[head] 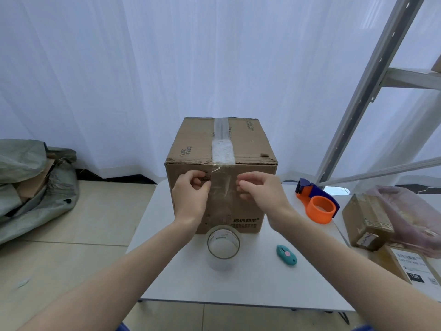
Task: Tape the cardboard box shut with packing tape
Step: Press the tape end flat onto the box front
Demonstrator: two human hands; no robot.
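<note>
Pressing tape strip (220, 185) onto box (248, 149)

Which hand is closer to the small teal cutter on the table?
Right. The right hand is at the box front, above and slightly left of the cutter; the left hand is farther left.

A packing room: labelled parcels (410, 268), tape dispenser (317, 201), metal shelving (372, 75).

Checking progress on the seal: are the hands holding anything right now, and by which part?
Both hands pinch the clear tape strip hanging down the box front: left hand on its left edge, right hand on its right edge.
</note>
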